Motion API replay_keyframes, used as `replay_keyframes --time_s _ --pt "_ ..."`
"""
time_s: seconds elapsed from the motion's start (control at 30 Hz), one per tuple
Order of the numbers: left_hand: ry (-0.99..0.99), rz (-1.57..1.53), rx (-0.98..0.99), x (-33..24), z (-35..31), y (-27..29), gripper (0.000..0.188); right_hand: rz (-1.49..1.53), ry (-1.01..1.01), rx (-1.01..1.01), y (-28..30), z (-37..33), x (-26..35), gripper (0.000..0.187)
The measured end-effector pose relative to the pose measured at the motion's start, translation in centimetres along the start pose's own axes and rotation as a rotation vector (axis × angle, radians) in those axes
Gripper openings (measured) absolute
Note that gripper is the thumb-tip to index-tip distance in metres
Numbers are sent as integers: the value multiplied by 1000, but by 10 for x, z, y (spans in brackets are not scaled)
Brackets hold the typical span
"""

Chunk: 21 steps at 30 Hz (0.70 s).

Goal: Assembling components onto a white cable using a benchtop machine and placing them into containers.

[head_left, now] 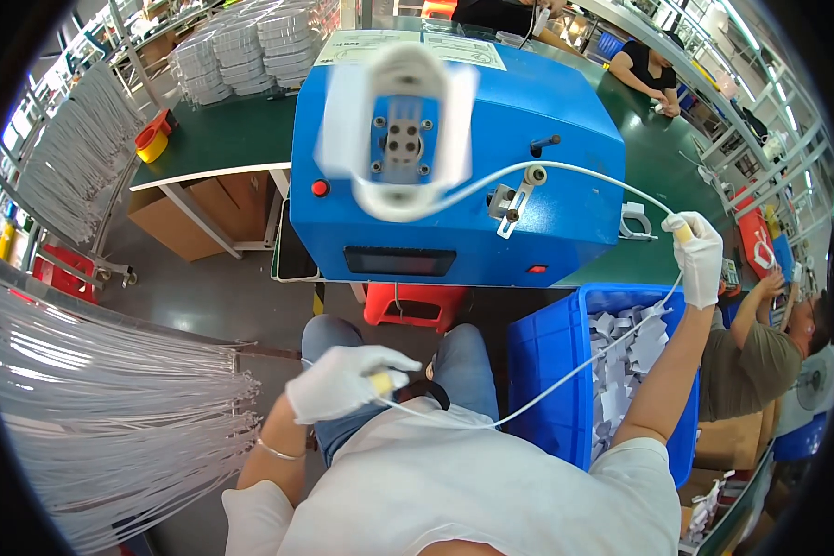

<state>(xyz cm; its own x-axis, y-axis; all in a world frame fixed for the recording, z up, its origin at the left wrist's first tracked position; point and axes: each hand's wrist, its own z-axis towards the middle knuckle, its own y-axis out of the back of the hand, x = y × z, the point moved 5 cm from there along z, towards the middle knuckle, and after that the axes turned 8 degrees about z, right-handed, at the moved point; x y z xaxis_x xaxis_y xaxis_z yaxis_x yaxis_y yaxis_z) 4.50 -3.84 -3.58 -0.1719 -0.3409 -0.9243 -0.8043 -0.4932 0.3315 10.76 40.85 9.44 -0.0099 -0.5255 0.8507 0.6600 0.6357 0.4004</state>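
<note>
A thin white cable (584,168) runs from the front of a blue machine (565,236) to my gloved right hand (697,258), which is raised at the machine's right side with its fingers closed round it. From there the cable sags across my lap to my gloved left hand (347,382). That hand, slightly blurred, pinches the cable between thumb and fingers over my left thigh. Yellow wrapping shows at the fingers of both gloves. On the machine's front, a white looped piece (449,139) is smeared by motion around a metal block (404,144) with holes.
A blue bin (551,371) of white paper pieces stands at my right. Bundles of white cables (130,408) hang at my left. Stacked clear trays (250,51) and a yellow tape roll (151,146) lie on the green bench (208,139). Other people work at the right.
</note>
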Motion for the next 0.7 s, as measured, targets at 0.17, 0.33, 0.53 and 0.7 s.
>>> replay_keyframes --time_s 0.17,0.33,0.53,0.7 --pt "34 -23 142 11 25 -42 28 100 -35 62 -12 -11 7 15" --pt "160 -168 223 30 37 -66 36 250 -145 301 -56 -26 31 8" --pt "157 -13 52 77 37 -63 37 271 -151 390 -112 -35 74 21" --pt "268 175 -13 123 25 -59 32 300 -190 433 -120 -38 80 16"
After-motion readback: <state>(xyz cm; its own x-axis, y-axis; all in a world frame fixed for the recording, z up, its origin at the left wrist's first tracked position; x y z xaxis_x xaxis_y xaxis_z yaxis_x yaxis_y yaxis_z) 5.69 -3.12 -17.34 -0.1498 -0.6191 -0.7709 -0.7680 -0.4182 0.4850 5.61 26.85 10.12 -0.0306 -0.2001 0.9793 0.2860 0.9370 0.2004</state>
